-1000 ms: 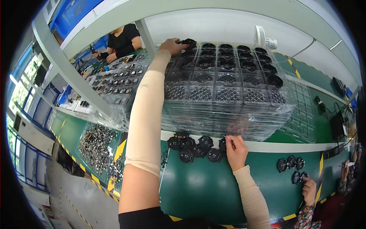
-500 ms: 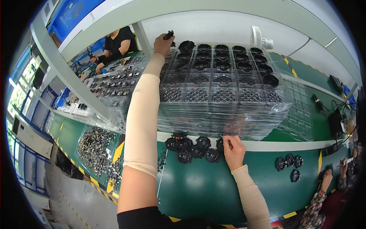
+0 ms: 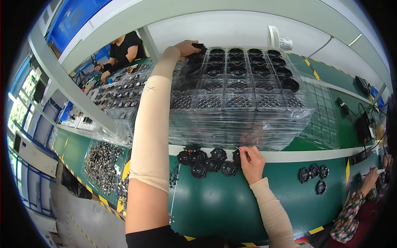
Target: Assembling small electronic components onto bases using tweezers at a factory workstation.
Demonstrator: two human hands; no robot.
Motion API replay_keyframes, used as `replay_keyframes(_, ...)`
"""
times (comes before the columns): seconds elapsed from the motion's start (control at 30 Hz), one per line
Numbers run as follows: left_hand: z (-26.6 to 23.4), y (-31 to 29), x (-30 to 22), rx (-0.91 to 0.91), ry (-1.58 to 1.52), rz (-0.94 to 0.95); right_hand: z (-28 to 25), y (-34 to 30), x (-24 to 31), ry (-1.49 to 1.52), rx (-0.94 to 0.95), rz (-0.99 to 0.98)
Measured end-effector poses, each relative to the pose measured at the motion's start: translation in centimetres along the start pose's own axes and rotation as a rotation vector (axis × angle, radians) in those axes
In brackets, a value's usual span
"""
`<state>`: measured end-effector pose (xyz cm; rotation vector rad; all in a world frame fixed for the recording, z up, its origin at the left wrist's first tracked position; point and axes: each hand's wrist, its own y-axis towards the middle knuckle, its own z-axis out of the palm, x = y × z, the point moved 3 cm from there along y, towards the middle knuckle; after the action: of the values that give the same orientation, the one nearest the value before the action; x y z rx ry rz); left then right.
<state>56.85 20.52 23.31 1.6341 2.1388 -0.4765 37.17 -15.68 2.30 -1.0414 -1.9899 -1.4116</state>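
My left hand (image 3: 187, 48) reaches to the far left corner of the clear tray stack (image 3: 231, 126), closed around a round black casing (image 3: 200, 48) like a watch case. More round black casings (image 3: 237, 70) sit in the top tray's compartments. My right hand (image 3: 253, 164) is pinched at the front of the stack, around a thin pointed tool (image 3: 238, 148) whose tip barely shows. Right beside its fingers lies a black casing (image 3: 236, 156), partly hidden. Several watch-like casings (image 3: 212, 164) are grouped to its left on the green table (image 3: 219, 206).
A heap of small metal parts (image 3: 103, 165) lies at the left. Several casings (image 3: 314, 171) rest at the right, near a co-worker's hand (image 3: 370, 181). A shelf post (image 3: 82, 87) rises at the left; a white fan (image 3: 278, 39) stands behind. Another person (image 3: 124, 51) works far left.
My left hand has moved right and slightly down, from beside the tray stack to its corner casing. My right hand has hardly moved. The co-worker's hand at the right has shifted.
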Motion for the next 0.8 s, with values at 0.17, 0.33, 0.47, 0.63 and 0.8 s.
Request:
replay_keyframes(0.17,0.2,0.3,0.8,-0.077,-0.05,0.147,-0.4,-0.2,0.2,-0.015,-0.001,-0.017)
replay_keyframes(0.33,-0.3,-0.2,3.0,-0.178,-0.263,0.085,0.0,-0.7,0.4,-0.005,0.023,-0.012)
replay_keyframes(0.47,-2.9,-2.7,2.9,-0.089,-0.437,0.155,0.2,-0.7,0.6,0.006,0.005,-0.048)
replay_keyframes(0.63,-0.8,-6.8,-1.6,0.028,-0.003,-0.02,-0.1,-0.4,-0.5,0.013,-0.037,-0.072)
replay_keyframes(0.8,-0.5,-6.5,-1.0,0.082,-0.068,-0.133,0.2,-0.2,0.2,0.033,-0.026,-0.066)
